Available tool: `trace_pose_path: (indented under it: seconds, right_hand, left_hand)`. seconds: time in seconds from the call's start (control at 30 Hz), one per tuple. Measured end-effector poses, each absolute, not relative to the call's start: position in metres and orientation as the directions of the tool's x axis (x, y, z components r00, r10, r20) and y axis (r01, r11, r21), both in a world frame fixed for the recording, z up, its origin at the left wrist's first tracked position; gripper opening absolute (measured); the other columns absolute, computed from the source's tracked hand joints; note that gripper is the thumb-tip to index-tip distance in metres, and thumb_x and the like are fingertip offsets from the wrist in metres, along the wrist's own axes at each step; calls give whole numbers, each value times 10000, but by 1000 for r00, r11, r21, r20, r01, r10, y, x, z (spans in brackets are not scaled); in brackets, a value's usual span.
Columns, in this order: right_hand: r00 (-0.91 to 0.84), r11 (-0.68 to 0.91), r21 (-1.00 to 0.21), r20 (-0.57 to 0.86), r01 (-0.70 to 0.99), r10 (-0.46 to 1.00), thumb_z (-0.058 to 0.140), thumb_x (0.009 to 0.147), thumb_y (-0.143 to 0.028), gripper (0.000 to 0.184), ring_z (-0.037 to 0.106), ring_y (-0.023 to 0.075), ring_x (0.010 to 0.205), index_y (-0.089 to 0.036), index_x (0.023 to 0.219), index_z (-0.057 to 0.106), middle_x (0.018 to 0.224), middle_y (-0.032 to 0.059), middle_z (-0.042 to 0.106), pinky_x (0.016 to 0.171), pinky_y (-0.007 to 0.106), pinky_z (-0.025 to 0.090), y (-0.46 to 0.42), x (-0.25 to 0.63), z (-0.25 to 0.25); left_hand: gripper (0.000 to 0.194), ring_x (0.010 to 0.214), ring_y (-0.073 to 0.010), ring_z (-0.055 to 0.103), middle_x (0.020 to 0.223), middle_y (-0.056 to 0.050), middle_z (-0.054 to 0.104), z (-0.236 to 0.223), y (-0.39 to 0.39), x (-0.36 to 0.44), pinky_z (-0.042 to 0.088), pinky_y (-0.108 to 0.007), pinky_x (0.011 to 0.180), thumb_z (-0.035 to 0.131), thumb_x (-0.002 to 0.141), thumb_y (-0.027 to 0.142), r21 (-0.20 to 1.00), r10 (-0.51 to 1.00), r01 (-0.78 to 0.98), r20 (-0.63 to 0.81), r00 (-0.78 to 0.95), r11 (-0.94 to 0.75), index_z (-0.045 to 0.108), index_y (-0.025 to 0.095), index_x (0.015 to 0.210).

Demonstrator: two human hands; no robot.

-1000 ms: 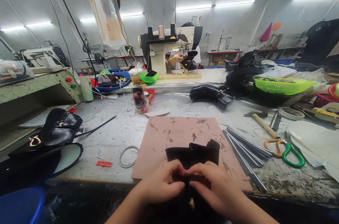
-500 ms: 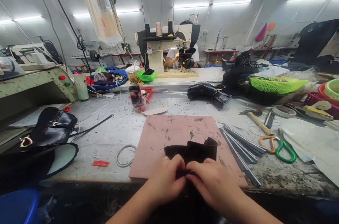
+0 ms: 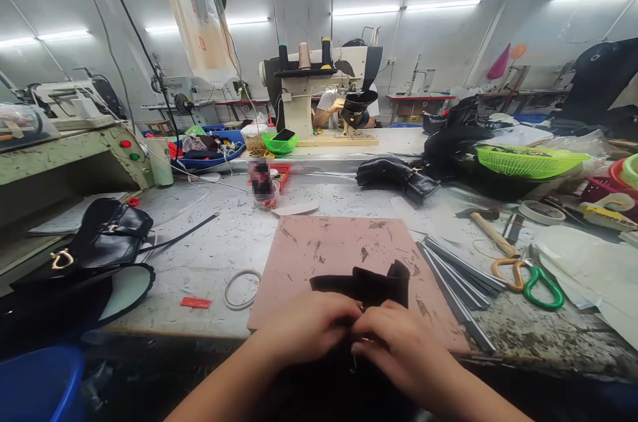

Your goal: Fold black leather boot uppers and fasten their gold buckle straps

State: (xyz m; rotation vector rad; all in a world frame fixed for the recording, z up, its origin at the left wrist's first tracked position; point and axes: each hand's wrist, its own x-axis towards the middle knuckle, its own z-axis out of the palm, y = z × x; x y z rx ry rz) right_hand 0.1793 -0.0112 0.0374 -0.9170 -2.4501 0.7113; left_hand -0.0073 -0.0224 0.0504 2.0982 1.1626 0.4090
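A dark black leather piece (image 3: 369,286), which looks like part of a boot upper, lies at the front edge of the pink board (image 3: 333,246). Its raised folds stand up beyond my hands, while its near part merges with the dark area below the table edge. My left hand (image 3: 316,322) is closed on its near side, fingertips curled inward. Close against it, my right hand (image 3: 399,339) pinches the same piece with thumb and fingers. Something small and shiny shows beneath the fingers, too small to name. The fingers hide the exact grip.
To the right lie grey strips (image 3: 461,276), scissors (image 3: 543,288) and a hammer (image 3: 493,232). Black boots stand at left (image 3: 107,229) and lie at the back (image 3: 399,179). A metal ring (image 3: 242,289) rests left of the board. Behind a sewing machine (image 3: 299,100) a person works.
My left hand has turned flatter, its knuckles now over the piece, and its thumb has gone out of sight. The right hand stays close to its place. The whole view has shifted slightly.
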Motion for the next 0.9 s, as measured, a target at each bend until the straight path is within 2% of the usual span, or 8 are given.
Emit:
trace_pose_path:
  seconds: [0.1, 0.17, 0.3, 0.43, 0.57, 0.73, 0.83, 0.9]
  right_hand:
    - [-672, 474, -674, -44, 566, 739, 603, 748, -155, 48, 569, 158, 657, -191, 716, 609, 695, -9, 650, 591, 248, 396, -8, 182, 52]
    - [-682, 371, -758, -131, 537, 719, 590, 743, -149, 53, 533, 125, 598, -182, 703, 593, 627, -33, 589, 543, 216, 370, -5, 184, 56]
    - [-710, 114, -896, -256, 428, 656, 555, 742, -165, 34, 494, 93, 546, -173, 766, 579, 621, -50, 508, 494, 186, 363, -1, 187, 54]
    - [-741, -27, -930, -308, 366, 597, 535, 749, -203, 137, 548, 106, 582, -178, 859, 613, 669, -36, 546, 572, 216, 428, 3, 190, 50]
    - [-732, -66, -932, -321, 355, 601, 513, 760, -198, 88, 557, 109, 571, -159, 790, 586, 664, -24, 570, 577, 230, 429, 7, 190, 45]
    - [-708, 17, -911, -309, 413, 635, 548, 754, -178, 45, 532, 102, 581, -169, 730, 511, 612, -49, 533, 537, 201, 377, 11, 186, 37]
    - [-683, 61, -875, -330, 480, 652, 584, 712, -174, 76, 511, 101, 556, -176, 724, 508, 637, -55, 501, 506, 203, 371, 14, 183, 36]
    - [-698, 133, -860, -299, 492, 650, 575, 707, -157, 78, 529, 119, 628, -182, 776, 549, 699, -37, 537, 570, 223, 404, 16, 181, 37]
  left_hand:
    - [249, 1015, -235, 524, 1198, -34, 581, 57, -23, -2, 382, -368, 890, 448, 738, 89, 496, 803, 684, 45, 594, -534, 625, 203, 869]
    - [204, 966, -227, 515, 1110, -48, 613, 61, -23, -1, 375, -361, 878, 464, 692, 73, 439, 797, 699, 68, 600, -564, 602, 184, 795]
    - [214, 775, -153, 523, 744, 2, 598, 65, -18, -6, 390, -289, 809, 438, 681, 61, 530, 778, 666, -19, 628, -525, 575, 203, 762]
    - [212, 813, -155, 530, 823, 11, 604, 60, -14, -12, 393, -285, 797, 446, 737, 110, 598, 797, 674, -95, 597, -434, 581, 226, 853]
    - [222, 875, -163, 534, 928, -2, 579, 54, -13, -15, 414, -270, 760, 431, 784, 152, 602, 846, 718, -126, 518, -350, 574, 236, 931]
    - [281, 894, -164, 547, 966, 5, 604, 58, -13, -18, 417, -260, 776, 472, 753, 122, 635, 778, 689, -213, 592, -350, 571, 255, 980]
    - [266, 853, -172, 547, 902, -1, 601, 57, -15, -18, 417, -266, 732, 436, 776, 122, 569, 805, 738, -209, 556, -362, 555, 260, 969]
    - [238, 854, -183, 534, 871, -12, 580, 53, -16, -17, 412, -279, 723, 402, 785, 111, 487, 838, 778, -153, 523, -396, 542, 244, 924]
